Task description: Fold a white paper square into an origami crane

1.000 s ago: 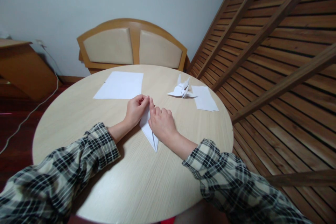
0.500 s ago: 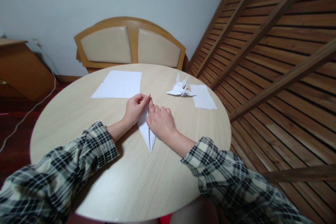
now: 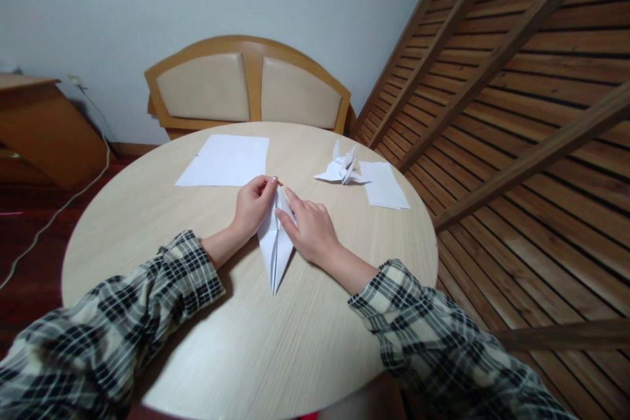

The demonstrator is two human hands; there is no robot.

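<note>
A white sheet folded into a narrow kite shape (image 3: 273, 251) lies on the table before me, its long point towards me and a slit down its middle. My left hand (image 3: 252, 207) is closed, pinching the paper's far tip between thumb and forefinger. Along the right edge, my right hand (image 3: 314, 228) grips the paper, its thumb on the top face and its forefinger near the upper edge. The other right fingers are curled and partly hidden. Part of the paper's left edge is behind my left hand.
A folded paper crane (image 3: 343, 167) stands at the back right, touching or close to small white sheets (image 3: 386, 185). A larger white sheet (image 3: 226, 161) lies at the back left. All rest on a round wooden table (image 3: 236, 354); a headboard (image 3: 254, 88) and slatted wood panel (image 3: 492, 164) stand beyond.
My right hand has shifted slightly right, its thumb now out on the paper and its forefinger drawn off the tip. The paper's near point has swung left. My left hand keeps its pinch.
</note>
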